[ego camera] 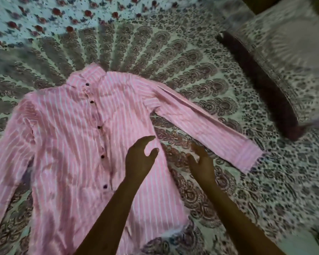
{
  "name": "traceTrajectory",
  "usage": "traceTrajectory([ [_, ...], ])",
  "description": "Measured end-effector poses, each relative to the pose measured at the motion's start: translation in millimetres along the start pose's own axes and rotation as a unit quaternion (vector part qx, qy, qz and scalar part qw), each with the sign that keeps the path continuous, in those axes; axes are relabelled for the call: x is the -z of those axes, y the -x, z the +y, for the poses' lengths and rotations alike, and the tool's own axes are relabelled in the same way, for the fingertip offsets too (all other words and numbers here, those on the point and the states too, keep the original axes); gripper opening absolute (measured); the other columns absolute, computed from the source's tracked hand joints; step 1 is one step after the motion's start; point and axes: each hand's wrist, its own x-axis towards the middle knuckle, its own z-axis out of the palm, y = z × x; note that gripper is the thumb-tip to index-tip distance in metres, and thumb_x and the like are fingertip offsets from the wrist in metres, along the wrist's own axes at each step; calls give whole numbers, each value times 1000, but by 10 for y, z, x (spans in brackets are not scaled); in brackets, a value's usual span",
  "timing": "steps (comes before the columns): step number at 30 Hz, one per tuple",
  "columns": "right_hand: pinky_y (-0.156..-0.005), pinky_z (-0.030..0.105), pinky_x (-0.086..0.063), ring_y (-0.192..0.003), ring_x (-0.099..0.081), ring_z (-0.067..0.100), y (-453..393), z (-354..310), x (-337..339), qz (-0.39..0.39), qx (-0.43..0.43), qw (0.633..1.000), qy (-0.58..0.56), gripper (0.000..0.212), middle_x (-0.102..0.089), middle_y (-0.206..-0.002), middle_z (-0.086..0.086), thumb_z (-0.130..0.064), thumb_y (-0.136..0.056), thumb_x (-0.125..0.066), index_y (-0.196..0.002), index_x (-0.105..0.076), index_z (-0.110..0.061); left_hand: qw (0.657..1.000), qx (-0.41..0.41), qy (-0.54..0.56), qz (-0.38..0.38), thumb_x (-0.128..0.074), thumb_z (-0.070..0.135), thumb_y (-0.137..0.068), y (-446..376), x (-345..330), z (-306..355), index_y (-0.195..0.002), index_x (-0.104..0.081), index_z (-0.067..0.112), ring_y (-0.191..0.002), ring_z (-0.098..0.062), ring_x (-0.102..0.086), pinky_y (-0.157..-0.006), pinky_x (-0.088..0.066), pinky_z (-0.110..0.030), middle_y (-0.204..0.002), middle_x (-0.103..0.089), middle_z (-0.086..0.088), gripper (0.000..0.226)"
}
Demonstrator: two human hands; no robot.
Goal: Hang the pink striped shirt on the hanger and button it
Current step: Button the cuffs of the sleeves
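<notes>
On the patterned bedspread, we hover our left hand and right hand, both loosely spread and empty, over the pink striped shirt, collar pointing away, left nearer its buttons.

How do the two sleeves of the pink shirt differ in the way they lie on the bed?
The right-side sleeve lies stretched out away from the shirt body, with its cuff in view. The left-side sleeve runs down close beside the body, and its cuff is cut off by the picture edge. Both lie flat on the printed bedsheet with the same pink-and-white stripes.
</notes>
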Motion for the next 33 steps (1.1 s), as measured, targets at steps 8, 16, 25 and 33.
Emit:
traceTrajectory([
  [8, -95, 31, -43, -114, -56, 29, -155, 1157, 1000, 50, 7, 994, 93, 48, -60, -124, 12, -20, -76, -53, -123, -56, -8, 996, 31, 3, -84, -58, 26, -74, 292, -1389, 599, -116, -63, 13, -111, -23, -60, -98, -46, -35, -119, -65, -10, 44],
  [16, -115, 43, -17, -140, -26, 20, -463, 1761, 1111, 6, -49, 961, 273, 63, -27, -153, 0, -47, -83, -59, -139, -37, -26, 991, 55, 0, -125, -67, 12, -81, 362, -2032, 600, -107, -66, 16, -98, -22, -64, -85, -52, -39, -110, -68, -5, 26],
  [25, -79, 33, -49, -91, -58, 19, -617, 1313, 1306, 66, -141, 980, -120, 33, -64, -97, 5, -29, -94, -49, -115, -58, -6, 975, 133, 13, -180, -64, 15, -84, 217, -2054, 744, -107, -65, 13, -93, -14, -59, -77, -45, -19, -111, -67, -5, 23],
  [33, -78, 33, -56, -87, -64, 22, -576, 971, 1546, 36, -225, 872, -434, 24, -65, -99, 8, -25, -93, -52, -110, -53, -8, 897, 267, 270, -227, -41, 41, -96, 129, -2168, 1190, -131, -44, 22, -108, -21, -54, -88, -50, -35, -126, -52, -1, 40],
])
